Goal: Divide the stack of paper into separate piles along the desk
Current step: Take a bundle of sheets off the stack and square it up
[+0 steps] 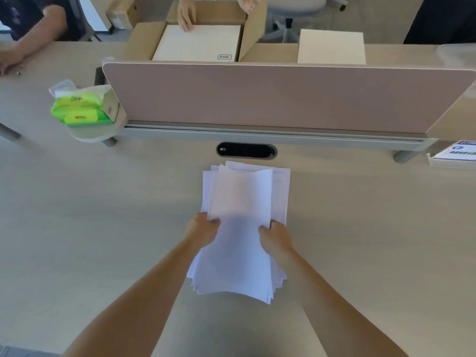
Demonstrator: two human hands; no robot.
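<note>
A person stands at a pale wooden desk [77, 228], both bare arms reaching forward. The left hand [202, 231] and right hand [274, 237] each grip a side edge of a loose stack of paper [242, 202], fingers curled round the sheets with thumbs on top. The stack sits at the middle of the desk, just in front of a dark oval cable port [246, 150]. Its sheets are fanned and uneven, with corners sticking out at the near and far ends. No separate piles are visible yet, so the dividing seems hardly begun.

Behind the port runs a pink partition screen [283, 96]. To the left, on a small shelf, lie green tissue packs [77, 109].

The risk, as I judge it, lies in the ragged stack: lifting a portion could drag extra sheets along, or let loose ones slide out and scatter, because the edges are not squared and the grip holds only the sides.
</note>
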